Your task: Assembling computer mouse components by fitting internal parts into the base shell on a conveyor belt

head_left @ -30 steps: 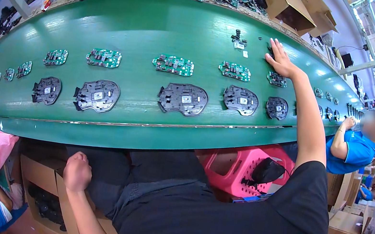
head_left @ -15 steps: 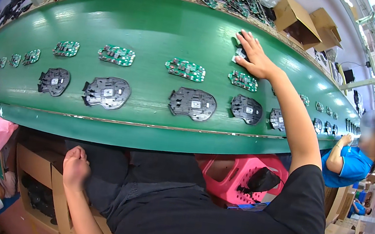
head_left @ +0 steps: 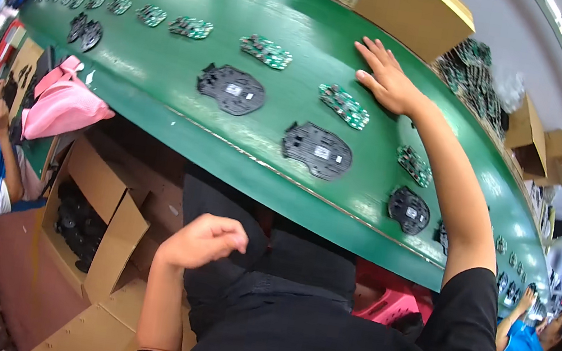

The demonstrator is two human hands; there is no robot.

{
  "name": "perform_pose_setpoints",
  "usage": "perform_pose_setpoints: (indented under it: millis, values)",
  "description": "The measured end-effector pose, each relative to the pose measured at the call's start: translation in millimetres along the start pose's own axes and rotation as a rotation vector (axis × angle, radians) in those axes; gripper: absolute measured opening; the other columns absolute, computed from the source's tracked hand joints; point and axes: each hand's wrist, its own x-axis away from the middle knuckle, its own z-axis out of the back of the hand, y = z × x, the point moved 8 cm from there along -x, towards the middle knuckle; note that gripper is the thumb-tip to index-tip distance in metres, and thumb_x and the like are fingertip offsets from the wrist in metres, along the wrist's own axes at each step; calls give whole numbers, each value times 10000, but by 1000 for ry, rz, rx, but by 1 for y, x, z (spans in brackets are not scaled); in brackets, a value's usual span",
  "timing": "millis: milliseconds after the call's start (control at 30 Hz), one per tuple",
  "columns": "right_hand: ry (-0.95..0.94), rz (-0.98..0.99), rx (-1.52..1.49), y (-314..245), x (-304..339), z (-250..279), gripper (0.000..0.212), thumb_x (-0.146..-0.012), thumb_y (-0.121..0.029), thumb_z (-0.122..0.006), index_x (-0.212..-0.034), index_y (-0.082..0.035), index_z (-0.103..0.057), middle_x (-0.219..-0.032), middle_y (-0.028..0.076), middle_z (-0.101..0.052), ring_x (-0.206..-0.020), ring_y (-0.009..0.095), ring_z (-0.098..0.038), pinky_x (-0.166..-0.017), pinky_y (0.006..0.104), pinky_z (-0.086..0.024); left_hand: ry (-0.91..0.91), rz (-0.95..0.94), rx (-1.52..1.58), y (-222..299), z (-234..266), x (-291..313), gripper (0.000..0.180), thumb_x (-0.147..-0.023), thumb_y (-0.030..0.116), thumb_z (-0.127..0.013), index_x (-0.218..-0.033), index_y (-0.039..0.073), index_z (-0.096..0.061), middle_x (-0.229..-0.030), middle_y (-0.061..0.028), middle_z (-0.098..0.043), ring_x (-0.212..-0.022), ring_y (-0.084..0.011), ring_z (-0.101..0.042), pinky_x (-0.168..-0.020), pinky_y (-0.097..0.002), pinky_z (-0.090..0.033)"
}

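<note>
My right hand (head_left: 390, 79) is stretched over the far part of the green work surface (head_left: 159, 114), fingers spread, with no object visible in it. Just below it lies a green circuit board (head_left: 344, 106); another board (head_left: 266, 51) sits to its left. Nearer to me, black ribbed plastic shells with small white labels form a row, among them one shell (head_left: 317, 150) in the middle and one (head_left: 231, 89) farther left. Above my lap, my left hand (head_left: 207, 241) is curled closed, apart from the surface, with nothing seen in its fingers.
A cardboard box (head_left: 415, 14) stands along the far edge, beside a heap of circuit boards (head_left: 473, 81). Below left, an open carton (head_left: 82, 218) holds dark parts. Pink cloth (head_left: 66, 103) hangs at the near edge. People in blue work at both sides.
The view has swung left and tilted. My left hand has risen from my lap. The small dark and white piece under my right hand is no longer visible there.
</note>
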Motion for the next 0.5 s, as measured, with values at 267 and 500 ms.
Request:
perform_pose_setpoints:
  millis: [267,500]
  values:
    - [3,-2,15,-99,-195,-35,799,-1036,-718,-270,-1659,-220,-229,-1735,123,-148,-1602,385,-60,-1287,583,-95,-137,-558,-591,164,-61,45,97,-906,103,-752,-870,32,-697,-636,-35,-588,-470,-182,-482,-487,-266,-388]
    - [57,60,-290,-142,-225,12,669,-1002,-491,-587,-1487,-56,-434,-1534,176,-398,-1397,413,-300,-1164,551,-278,72,-781,-709,217,-68,61,146,-822,143,-815,-783,81,-688,-637,-60,-628,-492,-227,-527,-508,-295,-440]
